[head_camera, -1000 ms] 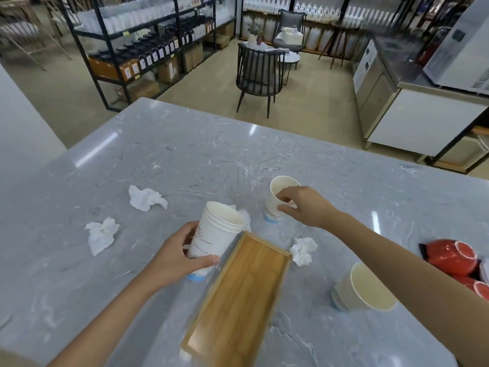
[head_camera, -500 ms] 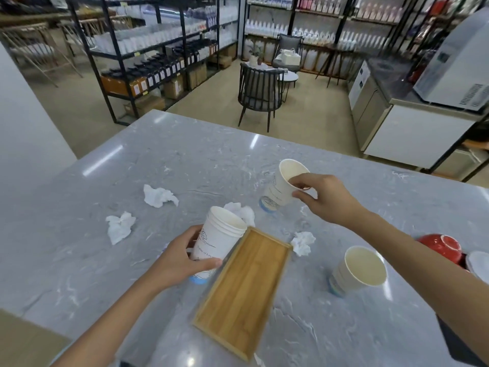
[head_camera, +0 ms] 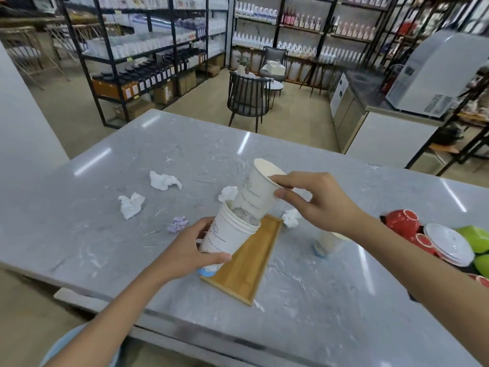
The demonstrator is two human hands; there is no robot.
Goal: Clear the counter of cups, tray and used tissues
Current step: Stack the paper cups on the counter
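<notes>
Your left hand [head_camera: 185, 250] is wrapped around the cup stack [head_camera: 227, 234] over the tray [head_camera: 248, 263]; right hand [head_camera: 317, 202] fingers pinch the loose cup [head_camera: 259, 192] by its rim, base just entering. Straighten it, then push down gently.

Third cup [head_camera: 326, 241]: mostly hidden behind right forearm, only base and part of wall visible. Upper cup [head_camera: 260, 190]: bottom hidden inside stack [head_camera: 227, 235]. Bowls [head_camera: 449, 242] cut off by right edge. Shelf labels too blurred to read.

Small printed lettering on both paper cups [head_camera: 254, 197], too blurred to read
</notes>
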